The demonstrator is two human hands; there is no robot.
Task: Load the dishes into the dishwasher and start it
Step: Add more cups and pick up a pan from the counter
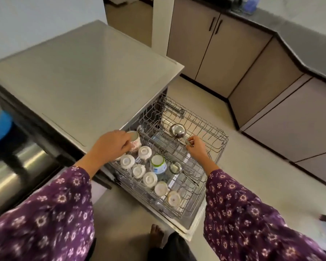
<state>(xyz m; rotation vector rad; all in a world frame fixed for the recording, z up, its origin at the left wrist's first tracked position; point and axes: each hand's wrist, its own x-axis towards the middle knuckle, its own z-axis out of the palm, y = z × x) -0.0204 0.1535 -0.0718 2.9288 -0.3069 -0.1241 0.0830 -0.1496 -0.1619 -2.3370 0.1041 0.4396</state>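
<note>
Head view, one frame. I read the left hand as curled over a flowered mug at the far left corner of the pulled-out rack. The right hand pinches the thin handle of a steel ladle, whose bowl hangs above the rack's bare right half. Upturned cups fill the rack's left side in a row, with a green-rimmed cup and a small steel scoop just beside them. The dishwasher is open, with the rack drawn out over the lowered door.

Risks, as I judge them:
- The ladle is held only by a fingertip pinch, so its heavy bowl could swing and slip.
- If laid bowl-up, the ladle would pool water.
- The mug could knock its neighbours, since the cups stand close together.
- A long handle poking through the wires might foul the spray arm.
</note>
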